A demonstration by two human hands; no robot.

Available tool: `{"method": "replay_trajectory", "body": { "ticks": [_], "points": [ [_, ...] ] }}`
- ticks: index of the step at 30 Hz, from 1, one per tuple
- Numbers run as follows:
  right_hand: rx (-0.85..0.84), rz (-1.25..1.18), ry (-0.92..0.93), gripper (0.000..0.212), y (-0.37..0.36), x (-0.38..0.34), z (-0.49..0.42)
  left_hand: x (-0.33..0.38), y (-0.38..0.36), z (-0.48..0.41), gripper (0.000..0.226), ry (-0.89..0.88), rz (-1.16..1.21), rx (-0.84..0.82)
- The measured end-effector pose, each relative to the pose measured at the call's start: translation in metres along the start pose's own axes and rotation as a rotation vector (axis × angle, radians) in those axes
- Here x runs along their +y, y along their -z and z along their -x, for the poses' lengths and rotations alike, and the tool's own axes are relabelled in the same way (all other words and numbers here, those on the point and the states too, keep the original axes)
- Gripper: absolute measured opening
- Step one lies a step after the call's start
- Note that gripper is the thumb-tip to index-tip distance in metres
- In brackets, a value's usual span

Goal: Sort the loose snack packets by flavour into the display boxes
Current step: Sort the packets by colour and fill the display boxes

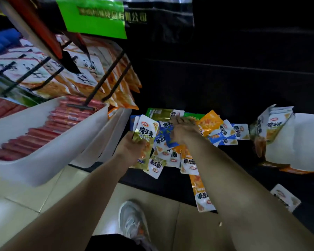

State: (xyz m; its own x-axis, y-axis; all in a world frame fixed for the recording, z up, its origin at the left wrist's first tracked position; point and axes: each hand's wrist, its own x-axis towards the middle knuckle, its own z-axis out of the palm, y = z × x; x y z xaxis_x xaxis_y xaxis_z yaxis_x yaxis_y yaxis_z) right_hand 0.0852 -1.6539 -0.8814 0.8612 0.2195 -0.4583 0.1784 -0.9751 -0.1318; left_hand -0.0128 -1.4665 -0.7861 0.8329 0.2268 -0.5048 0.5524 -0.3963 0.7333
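At the far left of the frame a white tray holds rows of red sausages, and above it, in the upper left, orange-and-white panda-print packets hang on dark wire hooks. Just right of the tray, in the middle of the frame, the left hand is closed around a small stack of green-and-white snack packets, fingers curled under their lower edge so the top packet stands up facing the camera. Beside it the right hand lies palm down on the heap of loose packets, fingers spread and reaching toward the green ones at the back; whether it has hold of any packet cannot be told. The heap, a mix of blue, orange, green and white packets, sits on a dark shelf in the centre, with one orange packet hanging over the shelf's front edge. Lower centre, a grey sneaker stands on the beige tiled floor. At the right of the frame a white display box stands open on the shelf with packets packed upright in its left part, and a single packet lies apart at lower right.
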Motion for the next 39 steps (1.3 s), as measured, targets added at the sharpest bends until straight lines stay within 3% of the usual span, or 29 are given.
{"method": "replay_trajectory", "body": {
  "ticks": [3,6,11,16,20,23,26,30,33,36,39],
  "points": [
    [0.090,0.096,-0.017,0.071,-0.016,0.003,0.016,0.001,-0.004,-0.004,0.022,-0.011,-0.003,0.014],
    [0.125,0.160,0.039,0.062,-0.025,0.008,0.037,0.000,-0.008,-0.004,0.015,-0.009,-0.033,0.026],
    [0.137,0.009,0.147,0.064,-0.033,0.019,0.049,-0.008,-0.012,0.000,0.026,0.002,-0.099,-0.002],
    [0.141,0.007,0.173,0.052,-0.028,0.017,0.071,-0.008,-0.011,0.003,0.015,0.025,-0.011,0.030],
    [0.189,-0.044,0.134,0.056,-0.006,0.026,0.103,-0.010,-0.013,0.006,0.009,0.037,0.087,0.038],
    [0.301,-0.161,0.145,0.032,0.018,0.053,0.132,-0.011,-0.013,0.010,0.009,-0.009,0.137,0.081],
    [0.165,-0.329,0.240,0.023,0.038,0.076,0.157,-0.005,-0.020,0.017,0.005,-0.044,0.141,0.008],
    [0.072,-0.463,0.285,0.019,0.050,0.077,0.177,0.004,-0.050,0.036,0.029,-0.044,0.133,-0.165],
    [0.164,-0.609,0.252,0.015,0.053,0.068,0.183,0.009,-0.074,0.050,0.025,-0.014,0.166,-0.288],
    [0.314,-0.704,0.136,0.021,0.051,0.064,0.183,0.011,-0.092,0.056,0.034,-0.008,0.155,-0.293],
    [0.383,-0.832,0.048,0.030,0.047,0.062,0.177,0.009,-0.099,0.060,0.079,0.008,0.059,-0.337]
  ]
}}
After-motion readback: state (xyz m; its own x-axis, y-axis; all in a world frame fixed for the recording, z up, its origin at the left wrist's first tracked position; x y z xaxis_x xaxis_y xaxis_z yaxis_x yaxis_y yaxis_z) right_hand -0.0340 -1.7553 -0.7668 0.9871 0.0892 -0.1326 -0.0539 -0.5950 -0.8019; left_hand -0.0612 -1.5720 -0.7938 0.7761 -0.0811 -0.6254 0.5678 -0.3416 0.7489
